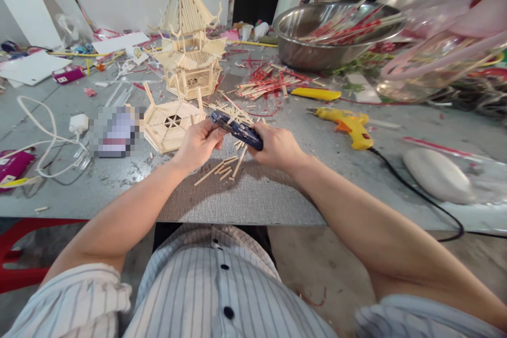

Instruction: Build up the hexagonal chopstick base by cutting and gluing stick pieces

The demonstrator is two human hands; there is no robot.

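My right hand [277,147] is closed round the handles of dark blue cutting pliers [237,129], held over the grey table. My left hand [198,142] is pinched at the pliers' jaw end, its fingers closed on something too small to make out. Below the hands lie short cut wooden sticks [224,166]. A flat hexagonal stick-built piece [170,124] sits just left of my left hand. Behind it stands a stick pagoda model [190,42].
A yellow glue gun [350,125] with a black cord lies to the right, near a yellow comb-like tool [316,94]. A steel bowl [293,47] of red-tipped sticks stands at the back. A white charger and cable [77,124] lie left. More loose sticks [263,82] litter the middle.
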